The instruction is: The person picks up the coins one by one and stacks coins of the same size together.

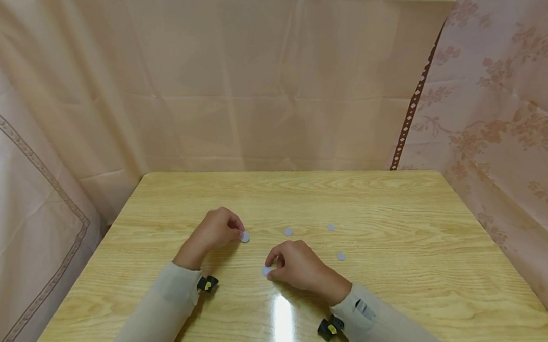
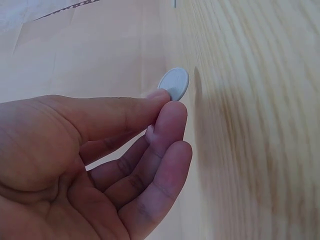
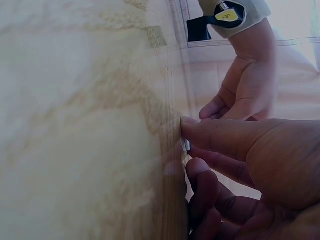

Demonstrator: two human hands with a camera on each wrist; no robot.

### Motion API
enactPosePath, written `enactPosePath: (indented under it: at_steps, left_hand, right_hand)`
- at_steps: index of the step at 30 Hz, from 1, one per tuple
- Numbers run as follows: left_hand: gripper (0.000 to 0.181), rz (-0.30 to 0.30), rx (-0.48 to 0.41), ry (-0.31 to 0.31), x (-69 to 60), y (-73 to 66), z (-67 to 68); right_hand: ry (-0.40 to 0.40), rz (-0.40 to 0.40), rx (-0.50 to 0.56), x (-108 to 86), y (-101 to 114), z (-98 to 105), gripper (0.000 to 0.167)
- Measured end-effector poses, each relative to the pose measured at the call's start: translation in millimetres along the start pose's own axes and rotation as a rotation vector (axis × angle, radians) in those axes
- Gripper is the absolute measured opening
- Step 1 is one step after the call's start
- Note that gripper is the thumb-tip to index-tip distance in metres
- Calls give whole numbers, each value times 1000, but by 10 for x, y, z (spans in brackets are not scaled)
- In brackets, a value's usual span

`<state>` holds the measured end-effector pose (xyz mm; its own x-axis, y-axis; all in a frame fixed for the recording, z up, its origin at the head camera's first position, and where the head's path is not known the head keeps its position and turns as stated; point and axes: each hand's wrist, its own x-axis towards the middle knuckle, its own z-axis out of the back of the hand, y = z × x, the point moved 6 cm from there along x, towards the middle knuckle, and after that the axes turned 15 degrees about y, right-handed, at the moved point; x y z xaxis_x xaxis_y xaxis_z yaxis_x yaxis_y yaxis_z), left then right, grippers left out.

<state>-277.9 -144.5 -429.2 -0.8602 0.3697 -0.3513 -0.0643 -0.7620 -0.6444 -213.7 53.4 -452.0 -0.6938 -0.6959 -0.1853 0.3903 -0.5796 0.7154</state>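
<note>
Between thumb and index finger my left hand (image 1: 218,227) pinches a thin round white disc (image 1: 245,236). In the left wrist view this disc (image 2: 175,84) has a raised rim and is tilted, a little off the wooden surface beside it. My right hand (image 1: 297,264) is lower and to the right, its thumb and a fingertip gripping the edges of another white disc (image 1: 266,270) at the table. Only a thin edge of that disc (image 3: 187,145) shows in the right wrist view; the fingers hide the rest.
Three more discs lie apart on the wooden table (image 1: 391,212): one beyond the right hand (image 1: 288,232), a disc farther right (image 1: 331,227), and a nearer disc (image 1: 341,256) by the right wrist. Cloth curtains (image 1: 269,79) surround the table's back and sides.
</note>
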Motion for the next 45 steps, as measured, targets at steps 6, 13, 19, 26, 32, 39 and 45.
enactPosePath:
  at_steps: [6,13,19,26,32,39,45]
  left_hand:
    - [6,-5,11,18,-1,-39,-26]
    - [8,-1,16,43,-3,-74,-53]
    - [12,-26,-7,84,9,-102,-109]
    - [14,-37,32,107,-4,-153,-151]
    - [16,-50,43,127,-15,-202,-183]
    - [15,-82,59,142,-36,-279,-228]
    - [15,-92,70,160,-45,-321,-279]
  right_hand:
    - [1,4,-10,0,2,1,11]
    - [-3,11,-20,1,5,4,11]
    - [-2,12,-23,-2,-3,4,12]
    - [0,2,-24,-2,1,5,12]
    - [1,-4,-20,-3,5,9,12]
    - [3,2,-13,-11,2,12,12]
    - [-4,9,-17,-18,12,20,14]
